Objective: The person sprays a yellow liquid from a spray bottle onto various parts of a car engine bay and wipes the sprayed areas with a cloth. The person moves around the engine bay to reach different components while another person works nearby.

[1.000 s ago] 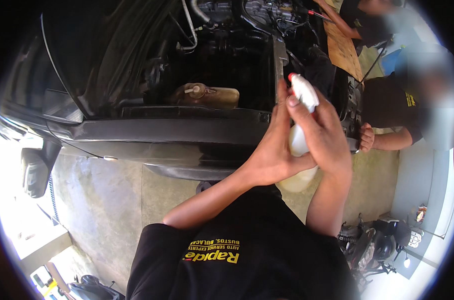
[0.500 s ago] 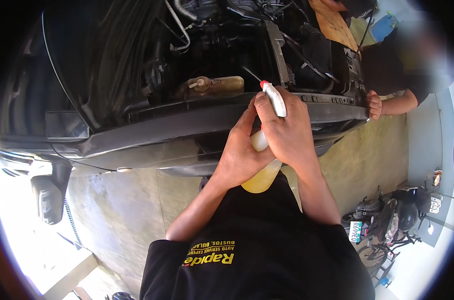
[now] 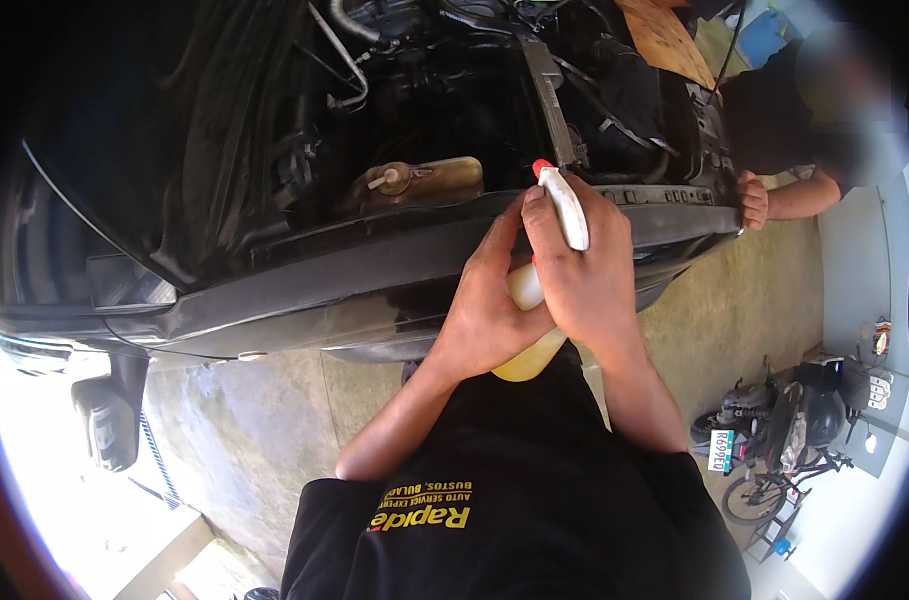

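Observation:
A spray bottle (image 3: pixel 527 362) with yellowish liquid in it is held between my hands over the front edge of the car's engine bay. Its white trigger head (image 3: pixel 567 215) ends in a red nozzle (image 3: pixel 542 167) that points into the bay. My left hand (image 3: pixel 495 305) wraps the bottle's neck and body from the left. On the upper right, my right hand (image 3: pixel 587 262) closes around the trigger head, its thumb along the side. The trigger itself is hidden by my fingers.
Left of the nozzle sits a translucent fluid reservoir (image 3: pixel 435 182). A dark bar (image 3: pixel 547 95) crosses the engine bay. At right, another person's hand (image 3: pixel 754 200) rests on the car's edge. A motorcycle (image 3: pixel 790 415) and a bicycle (image 3: pixel 760 497) stand on the floor beyond.
A thin streak of liquid ahead of the nozzle half a second ago no longer shows. In the picture, the bottle and both hands have shifted slightly right.

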`<state>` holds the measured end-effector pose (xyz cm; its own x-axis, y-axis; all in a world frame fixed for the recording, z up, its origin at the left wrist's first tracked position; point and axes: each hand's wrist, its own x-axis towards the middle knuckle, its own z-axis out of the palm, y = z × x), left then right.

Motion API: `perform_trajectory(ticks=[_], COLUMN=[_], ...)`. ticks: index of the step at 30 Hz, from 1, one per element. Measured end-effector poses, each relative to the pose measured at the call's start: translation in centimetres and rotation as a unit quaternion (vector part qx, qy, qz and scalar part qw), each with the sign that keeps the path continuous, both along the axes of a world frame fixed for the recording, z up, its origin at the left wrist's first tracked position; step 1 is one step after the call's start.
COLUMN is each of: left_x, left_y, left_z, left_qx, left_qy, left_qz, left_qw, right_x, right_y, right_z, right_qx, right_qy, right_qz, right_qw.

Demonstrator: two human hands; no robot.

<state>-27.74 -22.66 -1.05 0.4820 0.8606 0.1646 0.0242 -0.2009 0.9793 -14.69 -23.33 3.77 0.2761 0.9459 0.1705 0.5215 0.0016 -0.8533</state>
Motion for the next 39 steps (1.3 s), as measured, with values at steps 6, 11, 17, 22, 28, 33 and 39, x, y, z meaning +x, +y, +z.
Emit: perform_trajectory(ticks=[6,11,17,22,28,33,39], left_x=[-0.1,0.0,0.3,0.2,0.5,0.6,0.8], left_y=[0.2,0.2,-0.1,0.1,0.0,0.3,0.3], left_z=[-0.1,0.3,0.5,0.1,0.2,0.0,0.2], left_qx=[0.006,0.013,-0.018,0.024,0.026,0.024,0.009], left_qy=[0.002,0.012,0.012,0.037,0.034,0.042,0.027], left_qz=[-0.012,0.001,-0.013,-0.007,-0.005,-0.012,-0.019], left_qw=[1.000,1.000,1.000,0.999,0.999,0.999,0.999], right_x=[0.2,0.2,0.7,0.6,0.7,0.5,1.4], right_y=[-0.5,-0.5,-0.7,-0.9,-0.9,-1.0,-0.7], right_z=[0.6,0.1,0.1,-0.3,-0.8,-0.4,-0.9], right_qx=[-0.047,-0.046,-0.075,-0.045,0.006,-0.012,-0.058], right_qy=[0.005,0.040,0.040,0.072,0.062,0.115,0.092], right_qz=[-0.031,-0.029,-0.033,-0.040,-0.034,-0.044,-0.043], right_qw=[0.998,0.998,0.996,0.996,0.997,0.992,0.993])
